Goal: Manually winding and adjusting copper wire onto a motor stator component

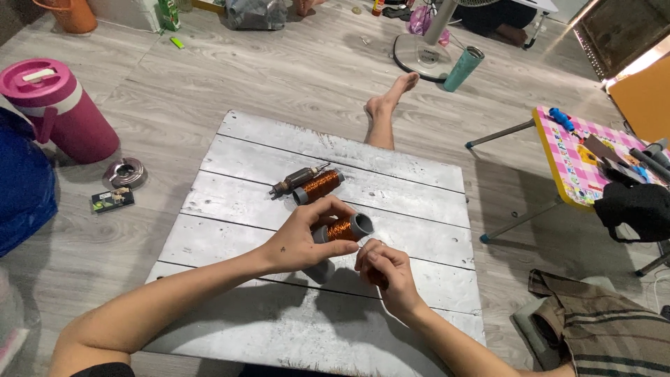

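**A:** List it for me, nearest first.

**B:** Item one, right hand [385,271]: I see it low over the near planks of the desk [230,328], fingers curled in a narrow grip. Whether it pinches a strand of wire I cannot tell; a dark shape sits under the palm, too hidden to name.

**A:** And the other hand?

**B:** Item two, left hand [301,237]: grip closed around a copper wire coil [342,229], thumb below, fingers over the top. The coil is a short cylinder, orange-brown winding, grey cap at its right end, held just above the middle of the desk and just beside the right hand's fingertips.

**A:** What lies on the desk itself?

**B:** Item three, second copper coil [318,186], lying on its side beyond the hands. Item four, small dark motor rotor [294,181] with a thin shaft, touching or just beside that coil; I cannot tell which. The desk is white painted planks, worn.

**A:** Further out?

**B:** Item five, a bare foot [391,98] on the floor past the far edge. Left side: pink jug [59,112], round metal ashtray [125,172], small dark box [112,200]. Right side: chequered pink folding table [569,157], a striped cloth [600,328]. Farthest: teal tumbler [463,68] beside a fan base [424,54], orange bucket [70,14] at the top left corner.
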